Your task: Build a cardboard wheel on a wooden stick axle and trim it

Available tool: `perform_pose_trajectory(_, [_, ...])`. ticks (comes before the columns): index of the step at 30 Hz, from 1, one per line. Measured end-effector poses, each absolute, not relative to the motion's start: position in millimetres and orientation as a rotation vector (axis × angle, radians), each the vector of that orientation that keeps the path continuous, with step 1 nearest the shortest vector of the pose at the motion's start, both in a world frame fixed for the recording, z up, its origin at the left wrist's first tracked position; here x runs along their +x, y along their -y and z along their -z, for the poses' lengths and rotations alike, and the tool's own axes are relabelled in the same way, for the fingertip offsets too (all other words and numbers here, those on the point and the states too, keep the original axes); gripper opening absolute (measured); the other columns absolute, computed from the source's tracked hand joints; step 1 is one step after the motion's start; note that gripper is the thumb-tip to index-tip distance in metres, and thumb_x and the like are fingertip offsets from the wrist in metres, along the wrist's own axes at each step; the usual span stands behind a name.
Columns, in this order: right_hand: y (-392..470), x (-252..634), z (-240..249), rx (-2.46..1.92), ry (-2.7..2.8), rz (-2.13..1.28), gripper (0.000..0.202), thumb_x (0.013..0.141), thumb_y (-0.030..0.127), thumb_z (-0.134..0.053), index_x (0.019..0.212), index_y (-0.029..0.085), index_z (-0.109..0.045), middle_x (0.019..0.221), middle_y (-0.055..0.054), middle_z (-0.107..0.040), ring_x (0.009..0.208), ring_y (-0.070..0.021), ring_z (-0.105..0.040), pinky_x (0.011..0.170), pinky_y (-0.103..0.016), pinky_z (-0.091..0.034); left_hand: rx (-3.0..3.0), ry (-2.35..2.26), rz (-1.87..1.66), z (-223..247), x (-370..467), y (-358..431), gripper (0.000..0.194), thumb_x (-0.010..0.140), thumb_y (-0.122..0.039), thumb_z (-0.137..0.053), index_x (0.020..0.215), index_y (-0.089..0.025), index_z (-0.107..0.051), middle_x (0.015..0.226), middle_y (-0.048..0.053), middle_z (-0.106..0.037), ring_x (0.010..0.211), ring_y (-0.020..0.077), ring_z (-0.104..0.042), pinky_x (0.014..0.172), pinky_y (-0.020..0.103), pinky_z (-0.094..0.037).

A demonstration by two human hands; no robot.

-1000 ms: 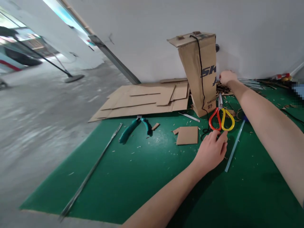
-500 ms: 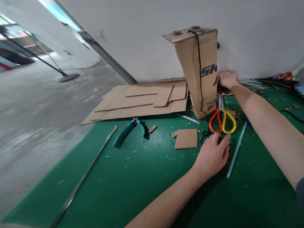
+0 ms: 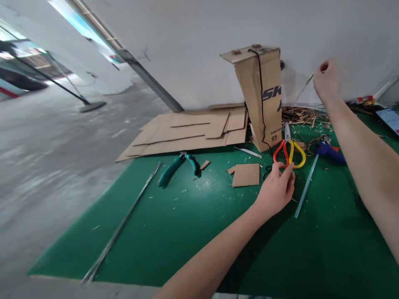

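Note:
My right hand [image 3: 327,81] is raised in front of the wall, its fingers closed on a thin pale stick [image 3: 304,88] with a greenish part near the fingers. My left hand [image 3: 277,187] hovers or rests just in front of the scissors [image 3: 289,153], which have one red and one yellow handle. Its fingers are curled together, and a small brownish tip shows below them; what they hold is hidden. Behind the scissors stands a tall cardboard box [image 3: 262,99] with a black cord down its side. A cardboard square [image 3: 246,175] lies left of my left hand.
Flat cardboard sheets [image 3: 190,128] lie against the wall. Teal-handled pliers [image 3: 170,171], a metal rod bundle [image 3: 124,220] and a white blade-like tool [image 3: 252,153] are on the green table [image 3: 187,236]. A blue glue gun [image 3: 332,153] with a glue stick, cardboard scraps [image 3: 305,116] and a phone [image 3: 388,120] sit right.
My right hand has risen from the scraps behind the box, bringing up the thin pale stick. My left hand stays by the scissors. The view has shifted slightly.

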State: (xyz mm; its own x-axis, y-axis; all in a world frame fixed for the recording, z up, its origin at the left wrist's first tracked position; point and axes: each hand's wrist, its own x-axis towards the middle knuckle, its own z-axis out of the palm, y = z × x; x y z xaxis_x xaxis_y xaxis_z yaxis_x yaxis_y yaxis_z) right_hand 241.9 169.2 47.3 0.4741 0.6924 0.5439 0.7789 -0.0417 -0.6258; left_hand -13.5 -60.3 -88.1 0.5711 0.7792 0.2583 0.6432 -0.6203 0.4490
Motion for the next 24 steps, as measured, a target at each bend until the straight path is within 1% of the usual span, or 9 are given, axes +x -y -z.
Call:
perform_pose_trajectory(2, [-144.1,238.1,-62.6,-1.664,1.359,0.102,0.025,0.087,0.015,-0.051,0.075,0.027,-0.033,0.090,0.001,-0.054,0.079,-0.0083,-0.041,0.075,-0.023,-0.034,2.431,-1.169,-0.762,91.0,-14.7,57.7,0.044,0.094,-0.021,-0.048,0.138,-0.018,-0.047,0.130,0.016,-0.045,0.091,0.0173,-0.065,0.087,0.038,-0.061])
perform_pose_trajectory(6, [-79.7,222.5,-90.5,-1.490,1.460,0.237,0.023,0.080,0.011,-0.052,0.075,0.027,-0.036,0.081,0.003,-0.050,0.076,-0.0093,-0.044,0.075,-0.026,-0.035,2.306,-1.198,-0.993,92.7,-15.2,49.0,0.042,0.095,-0.025,-0.052,0.135,-0.018,-0.050,0.126,0.015,-0.045,0.103,0.0206,-0.063,0.092,0.040,-0.059])
perform_pose_trajectory(9, [-19.8,201.6,-97.7,-1.520,1.584,0.176,0.013,0.078,0.014,-0.055,0.078,0.025,-0.047,0.077,0.002,-0.057,0.070,-0.0114,-0.051,0.069,-0.028,-0.037,2.316,-1.106,-1.210,80.5,-12.7,43.4,0.049,0.093,-0.024,-0.056,0.140,-0.020,-0.045,0.131,0.017,-0.044,0.118,0.0245,-0.058,0.100,0.044,-0.055])
perform_pose_trajectory(12, [41.2,177.0,-91.1,-1.560,1.723,0.255,0.004,0.083,0.021,-0.056,0.081,0.023,-0.056,0.076,-0.001,-0.063,0.072,-0.0169,-0.057,0.069,-0.032,-0.039,2.278,-0.974,-1.375,53.0,-7.0,44.9,0.058,0.090,-0.029,-0.062,0.144,-0.021,-0.043,0.141,0.018,-0.046,0.131,0.0267,-0.053,0.103,0.042,-0.053])
perform_pose_trajectory(13, [59.1,169.4,-88.2,-1.573,1.784,0.252,0.004,0.085,0.022,-0.056,0.083,0.023,-0.058,0.076,-0.003,-0.064,0.073,-0.0186,-0.058,0.069,-0.033,-0.039,2.241,-0.922,-1.380,42.2,-4.5,47.5,0.055,0.090,-0.030,-0.064,0.141,-0.021,-0.045,0.139,0.017,-0.051,0.126,0.0250,-0.057,0.100,0.040,-0.055])
perform_pose_trajectory(15, [87.9,157.3,-84.7,-1.599,1.891,0.240,0.007,0.088,0.023,-0.054,0.088,0.023,-0.061,0.076,-0.004,-0.064,0.074,-0.0206,-0.059,0.068,-0.033,-0.038,2.106,-0.869,-1.273,22.6,0.5,54.7,0.036,0.094,-0.029,-0.057,0.129,-0.020,-0.055,0.116,0.010,-0.070,0.097,0.0171,-0.071,0.083,0.030,-0.059])
perform_pose_trajectory(17, [106.5,151.1,-86.2,-1.599,1.950,0.255,0.011,0.090,0.022,-0.052,0.091,0.022,-0.063,0.076,-0.004,-0.064,0.073,-0.0203,-0.058,0.068,-0.033,-0.037,2.020,-0.821,-1.159,10.2,4.6,62.1,0.021,0.098,-0.027,-0.049,0.111,-0.017,-0.062,0.094,0.007,-0.076,0.078,0.0135,-0.073,0.068,0.024,-0.058])
perform_pose_trajectory(20, [117.6,152.9,-94.1,-1.595,2.046,0.192,0.012,0.092,0.024,-0.051,0.092,0.021,-0.063,0.075,-0.004,-0.063,0.070,-0.0186,-0.057,0.067,-0.032,-0.035,1.934,-0.769,-1.132,10.0,7.3,67.4,0.014,0.097,-0.026,-0.049,0.094,-0.017,-0.060,0.089,0.006,-0.077,0.075,0.0127,-0.075,0.066,0.022,-0.058])
perform_pose_trajectory(24, [115.5,161.2,-99.5,-1.551,2.231,-0.076,0.012,0.094,0.026,-0.051,0.094,0.021,-0.063,0.078,-0.004,-0.065,0.068,-0.0163,-0.056,0.065,-0.031,-0.033,1.811,-0.755,-1.118,29.0,6.3,63.9,0.012,0.095,-0.029,-0.053,0.093,-0.017,-0.056,0.090,0.009,-0.078,0.081,0.0161,-0.077,0.072,0.025,-0.061])
